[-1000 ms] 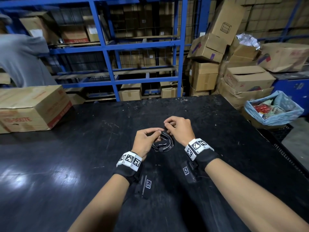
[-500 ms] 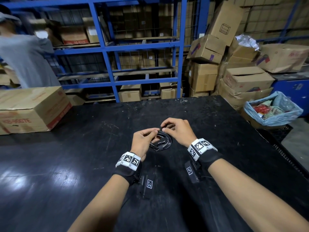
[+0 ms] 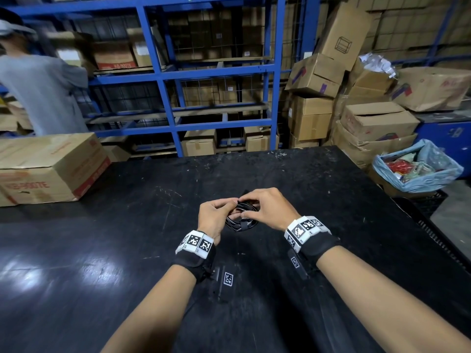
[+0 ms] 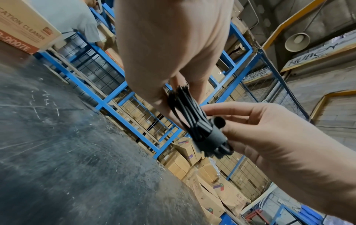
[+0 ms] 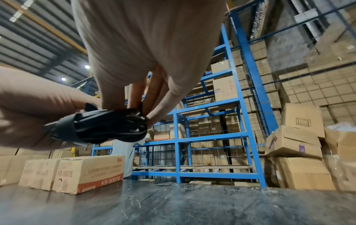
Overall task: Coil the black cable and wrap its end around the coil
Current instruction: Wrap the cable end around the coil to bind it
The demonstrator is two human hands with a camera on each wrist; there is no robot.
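Note:
The black cable (image 3: pixel 240 220) is wound into a small coil, held a little above the black table (image 3: pixel 127 238) between both hands. My left hand (image 3: pixel 216 212) pinches the coil's left side. My right hand (image 3: pixel 265 208) grips its far right side, fingers curled over the top. In the left wrist view the coil (image 4: pixel 189 115) shows a dark band (image 4: pixel 214 137) wrapped round its strands, with a black plug end poking out beside it. In the right wrist view the coil (image 5: pixel 109 124) sits under my right fingers, with the band (image 5: pixel 64 129) at its left.
A cardboard box (image 3: pixel 48 169) stands on the table's far left. Behind it a person in a grey shirt (image 3: pixel 43 90) faces blue shelving (image 3: pixel 216 72). Stacked cartons (image 3: pixel 356 98) and a bin with a blue liner (image 3: pixel 418 169) are at the right.
Both hands have moved slightly further from me with the coil and drawn closer together over it. The person at the left has stepped further into view.

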